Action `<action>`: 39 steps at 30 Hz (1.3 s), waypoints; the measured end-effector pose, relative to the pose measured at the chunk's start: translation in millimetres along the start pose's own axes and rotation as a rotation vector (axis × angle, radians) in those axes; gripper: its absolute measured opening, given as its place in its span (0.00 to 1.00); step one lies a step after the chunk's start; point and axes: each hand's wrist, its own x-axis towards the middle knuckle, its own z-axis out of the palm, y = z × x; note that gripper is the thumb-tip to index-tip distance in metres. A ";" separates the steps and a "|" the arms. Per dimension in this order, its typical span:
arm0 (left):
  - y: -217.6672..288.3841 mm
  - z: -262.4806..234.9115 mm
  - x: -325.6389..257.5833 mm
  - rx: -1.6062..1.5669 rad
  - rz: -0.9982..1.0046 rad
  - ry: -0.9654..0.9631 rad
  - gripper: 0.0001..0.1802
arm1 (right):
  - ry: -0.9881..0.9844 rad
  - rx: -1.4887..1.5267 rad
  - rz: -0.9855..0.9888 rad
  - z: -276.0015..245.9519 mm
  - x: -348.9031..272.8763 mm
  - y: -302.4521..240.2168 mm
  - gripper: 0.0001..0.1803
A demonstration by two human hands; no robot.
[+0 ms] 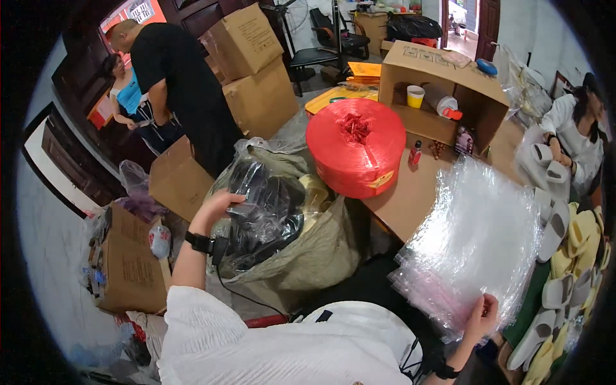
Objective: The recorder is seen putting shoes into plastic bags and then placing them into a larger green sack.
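My left hand (224,204) is closed on the edge of a black bundle in clear plastic (260,215), perhaps bagged slippers; its far fingers are hidden. That bundle sits in the mouth of a large greenish woven sack (314,260), beside some yellowish items (314,199). At the lower right, my right hand (482,314) has its fingers curled together at the near edge of a stack of clear plastic bags (478,231). The stack lies flat over the table's near right corner, its lower left part looking pinkish.
A big red roll of plastic twine (356,151) stands on the table (401,208). Behind it is an open carton (443,61) with cups inside. Pale slippers (557,292) lie in rows at right. Cartons (135,256) stand at left. Two people stand far left; another person sits at right.
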 end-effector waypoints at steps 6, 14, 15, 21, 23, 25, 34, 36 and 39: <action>-28.9 59.1 103.8 -0.032 -0.054 -0.188 0.14 | -0.008 0.028 -0.011 -1.5 -0.4 3.8 0.06; 27.8 137.5 69.3 0.512 -0.028 -0.176 0.34 | 0.033 -0.023 -0.032 2.9 -5.3 -0.9 0.04; 26.7 140.9 68.1 0.795 0.116 0.075 0.38 | 0.029 -0.013 -0.052 3.3 -5.0 5.2 0.04; 97.6 163.2 -64.3 0.658 0.881 0.258 0.32 | 0.058 -0.011 -0.033 6.0 -6.6 -3.8 0.05; 125.6 175.0 -127.8 0.062 0.994 -0.371 0.25 | 0.083 -0.041 -0.048 9.4 -7.0 -2.1 0.05; 136.9 183.9 -180.0 -0.281 1.152 -0.851 0.29 | 0.080 -0.039 -0.064 11.5 -5.5 -4.0 0.04; 144.7 223.6 -293.6 -1.007 0.299 -1.994 0.33 | 0.052 -0.029 -0.021 9.8 -5.5 -0.9 0.06; 154.1 222.8 -291.6 -0.953 0.314 -1.967 0.32 | 0.073 0.006 -0.042 13.9 -5.9 -0.7 0.06; 148.4 220.6 -294.8 -0.769 0.373 -1.897 0.31 | 0.085 -0.031 -0.041 10.4 -3.5 1.4 0.06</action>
